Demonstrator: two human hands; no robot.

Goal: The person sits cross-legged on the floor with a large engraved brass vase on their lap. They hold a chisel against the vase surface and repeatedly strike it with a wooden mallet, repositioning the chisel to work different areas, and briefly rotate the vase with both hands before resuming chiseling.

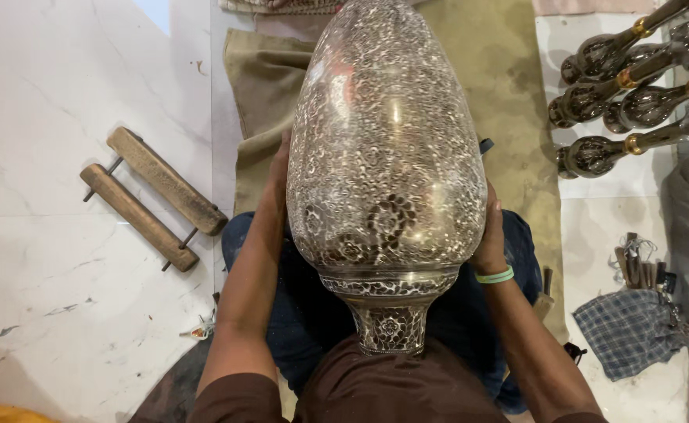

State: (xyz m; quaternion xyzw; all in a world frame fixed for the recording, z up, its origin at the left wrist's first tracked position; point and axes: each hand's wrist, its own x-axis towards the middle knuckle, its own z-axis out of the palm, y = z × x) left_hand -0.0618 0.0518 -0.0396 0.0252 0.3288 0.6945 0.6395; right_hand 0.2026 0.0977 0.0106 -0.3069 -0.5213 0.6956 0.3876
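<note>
Across my lap lies the big engraved metal vase [386,164], neck toward my chest, body over the tan cloth [509,94]. My left hand [279,168] presses flat on its left flank, fingers spread; my right hand [489,235] cups the right flank, fingers wrapping behind. Best to squeeze evenly, it looks slippery. Wooden blocks [152,196] left of vase, metal stems [634,86] right.

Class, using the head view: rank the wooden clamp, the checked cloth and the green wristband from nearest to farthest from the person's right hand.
1. Green wristband, on the right hand's own wrist.
2. Checked cloth, on the floor, lower right.
3. Wooden clamp, far left, beyond the vase.
</note>
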